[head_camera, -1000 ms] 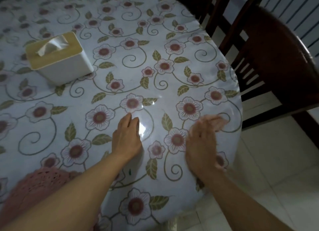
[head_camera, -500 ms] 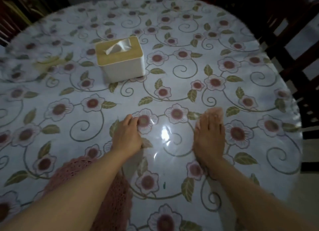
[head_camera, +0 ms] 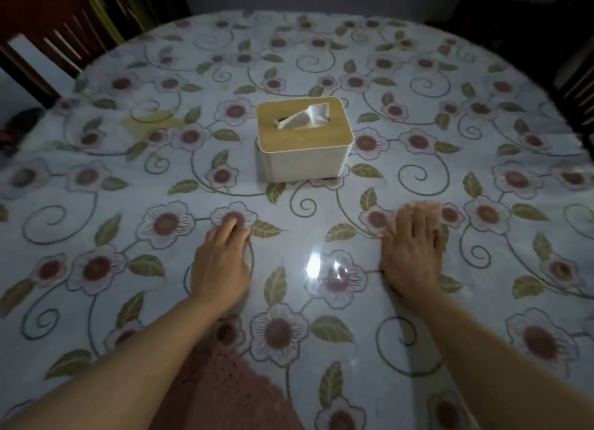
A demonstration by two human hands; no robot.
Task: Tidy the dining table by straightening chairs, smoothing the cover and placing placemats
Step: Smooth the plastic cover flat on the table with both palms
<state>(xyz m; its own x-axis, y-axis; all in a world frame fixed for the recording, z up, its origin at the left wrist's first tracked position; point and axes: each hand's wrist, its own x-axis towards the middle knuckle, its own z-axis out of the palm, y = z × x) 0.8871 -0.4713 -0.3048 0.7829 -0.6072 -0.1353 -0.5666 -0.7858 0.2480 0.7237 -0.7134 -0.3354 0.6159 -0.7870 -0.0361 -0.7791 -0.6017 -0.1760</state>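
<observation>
Both hands flat, palms down on the cover [head_camera: 418, 76], no grip closed on anything: left hand [head_camera: 221, 262] has fingers together, tips on a flower print just near-left of the tissue box [head_camera: 303, 140]; right hand [head_camera: 413, 256] has fingers straight and a bit spread, tips blurred, sitting near-right of the box. The cover is directly under both palms, so there is nothing to reach for; it runs out from the hands in every direction across the round surface. What matters for the next stroke: the tissue box sits dead ahead, between the two hands and beyond the fingertips, apart from both. My read is that a straight forward push would run into it or bunch the cover against it, so the strokes probably need to fan outward, left hand sweeping away from the box to the left, right hand away to the right. The right hand is nearer the right-hand rim, the left hand nearer the yellowish patch [head_camera: 154, 121] left of the box, which could be a stain or print, can't tell. A pink crocheted placemat [head_camera: 225, 394] lies on the near side of the box, partly under the left forearm, not yet set out. Dark chair [head_camera: 64, 37] backs show far-left and right of the box. Glare spot between the hands suggests a slick plastic layer, so palms may slide rather than drag it.
</observation>
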